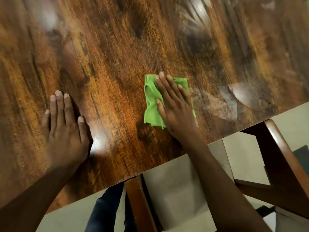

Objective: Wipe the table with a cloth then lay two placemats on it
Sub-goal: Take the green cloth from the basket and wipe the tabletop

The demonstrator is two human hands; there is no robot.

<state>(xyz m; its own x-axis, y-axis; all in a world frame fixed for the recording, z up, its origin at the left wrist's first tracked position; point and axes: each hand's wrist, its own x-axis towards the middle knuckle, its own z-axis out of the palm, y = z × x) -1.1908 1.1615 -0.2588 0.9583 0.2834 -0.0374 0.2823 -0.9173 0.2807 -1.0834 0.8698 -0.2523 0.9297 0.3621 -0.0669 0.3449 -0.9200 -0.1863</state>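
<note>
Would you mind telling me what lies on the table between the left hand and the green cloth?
Nothing: in the head view only bare wood of the table shows between the left hand and the cloth.

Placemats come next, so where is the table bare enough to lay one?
The far half of the table, beyond both hands, is bare. So is the strip between the left hand and the cloth. The right hand presses the cloth near the front edge.

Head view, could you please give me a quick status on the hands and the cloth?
Right hand flat, pressing green cloth on table. Left hand flat on wood. No placemats in view; nothing in the way.
</note>
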